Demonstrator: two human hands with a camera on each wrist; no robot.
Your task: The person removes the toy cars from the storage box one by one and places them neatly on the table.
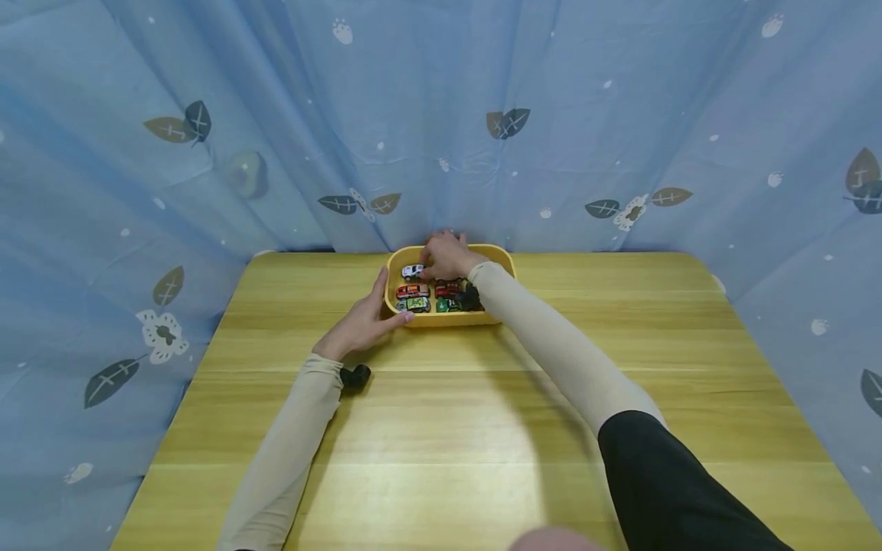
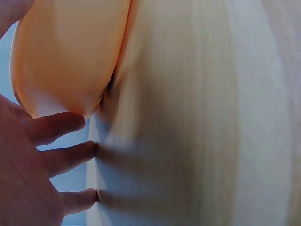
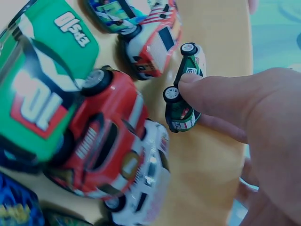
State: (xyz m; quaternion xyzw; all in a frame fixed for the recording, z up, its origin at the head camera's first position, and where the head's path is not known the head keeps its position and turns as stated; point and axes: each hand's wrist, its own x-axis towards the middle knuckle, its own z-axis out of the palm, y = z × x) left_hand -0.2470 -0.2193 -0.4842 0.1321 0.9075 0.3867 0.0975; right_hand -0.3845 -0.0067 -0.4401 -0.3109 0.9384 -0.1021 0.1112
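Note:
A yellow tray of toy cars stands at the table's far edge. My left hand rests against its left end, thumb along the front and fingers spread at the side. In the left wrist view, the index finger touches the tray wall. My right hand is inside the tray at the back. There it pinches a small dark green and white toy car near the tray wall, thumb on its side. Close by lie a white toy car, a red toy car and a green toy car.
An orange-red toy car and several others lie in the tray. The wooden table extends toward me. A blue patterned curtain hangs right behind the tray and along both sides.

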